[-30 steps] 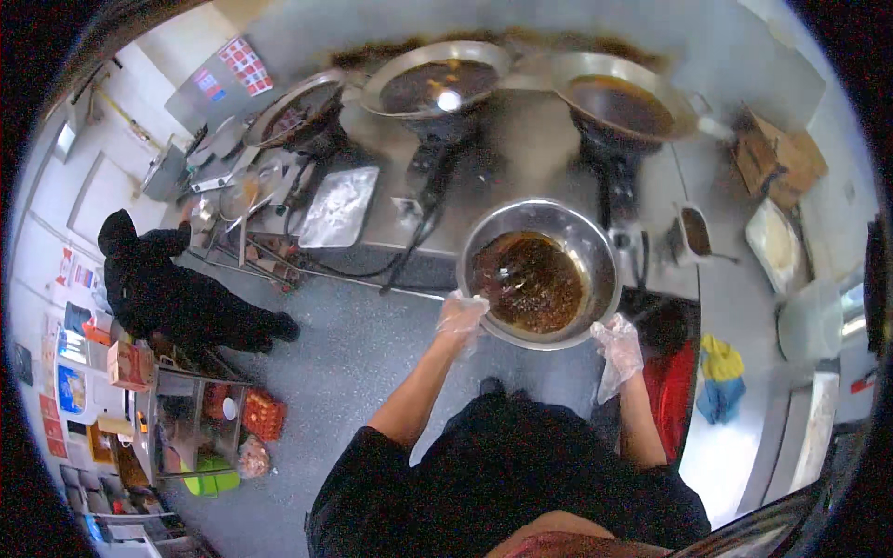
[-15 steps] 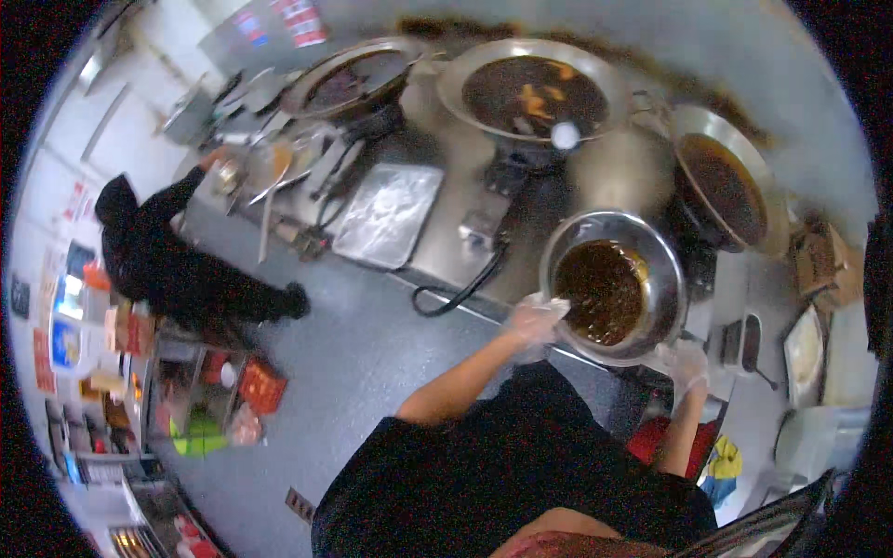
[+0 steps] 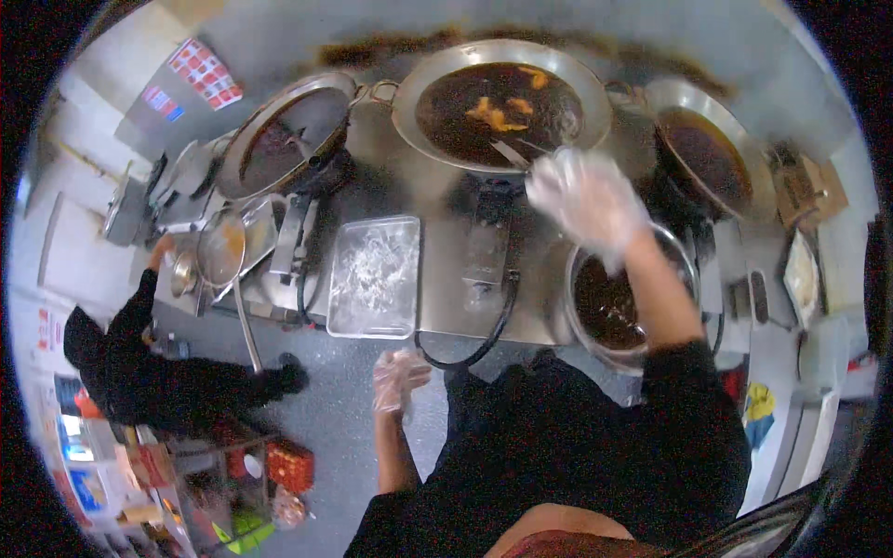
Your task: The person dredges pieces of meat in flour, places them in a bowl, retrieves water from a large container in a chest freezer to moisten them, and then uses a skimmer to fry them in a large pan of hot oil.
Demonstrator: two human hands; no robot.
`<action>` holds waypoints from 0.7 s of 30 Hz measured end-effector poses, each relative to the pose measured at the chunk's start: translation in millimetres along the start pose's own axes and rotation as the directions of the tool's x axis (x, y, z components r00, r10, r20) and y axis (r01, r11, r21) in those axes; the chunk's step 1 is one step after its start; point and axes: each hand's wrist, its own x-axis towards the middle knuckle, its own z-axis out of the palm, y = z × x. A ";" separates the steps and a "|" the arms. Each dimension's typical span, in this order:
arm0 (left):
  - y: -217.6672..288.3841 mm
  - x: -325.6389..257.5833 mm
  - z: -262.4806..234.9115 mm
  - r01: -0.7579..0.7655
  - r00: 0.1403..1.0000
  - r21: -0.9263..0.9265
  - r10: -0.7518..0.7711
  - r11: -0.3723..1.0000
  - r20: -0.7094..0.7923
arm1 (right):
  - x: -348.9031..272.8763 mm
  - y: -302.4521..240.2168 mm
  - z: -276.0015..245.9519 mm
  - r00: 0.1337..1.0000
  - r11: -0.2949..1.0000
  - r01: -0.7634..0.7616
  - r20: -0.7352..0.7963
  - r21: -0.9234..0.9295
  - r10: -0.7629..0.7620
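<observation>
I record my right hand (image 3: 593,203), in a clear plastic glove, right of centre in the frame, above the near rim of the large middle wok (image 3: 406,119); its fingers are bent and blurred, and pale streaks lie just beside the tips; I cannot tell whether the grip is closed on anything. My left hand (image 3: 402,379), gloved likewise, hangs below the centre of the frame; its fingers are loosely curled and released, near the lower edge of a shallow metal tray (image 3: 395,307) that is marked with white patches.

The steel mixing bowl (image 3: 607,352) stands right of centre at the front of the steel counter (image 3: 442,251), partly covered by my right forearm; it contains dark brown liquid (image 3: 603,302). The middle wok, at upper centre, holds dark liquid with orange-brown pieces (image 3: 498,114) afloat; a second wok (image 3: 234,172) stands at upper left, a third (image 3: 677,96) at upper right, both with dark contents.

A black hose (image 3: 493,342) loops between tray and bowl; a long-handled strainer (image 3: 223,253) lies left of the tray; a co-worker (image 3: 163,377) in black stands at the left, one arm extended towards the counter; a cardboard box (image 3: 819,193) sits at far right.
</observation>
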 end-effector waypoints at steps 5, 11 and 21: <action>50.8 19.0 -71.6 0.018 0.998 0.132 -0.009 0.991 -0.069 | 151.4 13.1 20.9 0.866 0.926 -0.304 0.341 -0.225 0.367; 61.9 31.1 -143.4 0.038 0.988 -0.015 -0.040 0.999 -0.151 | 194.6 -27.9 57.7 0.601 0.859 -0.301 0.617 -0.414 0.508; 68.7 31.0 -172.9 0.085 0.986 -0.017 -0.087 0.996 -0.140 | 199.7 24.1 121.7 0.600 0.817 -0.126 0.613 -0.562 0.514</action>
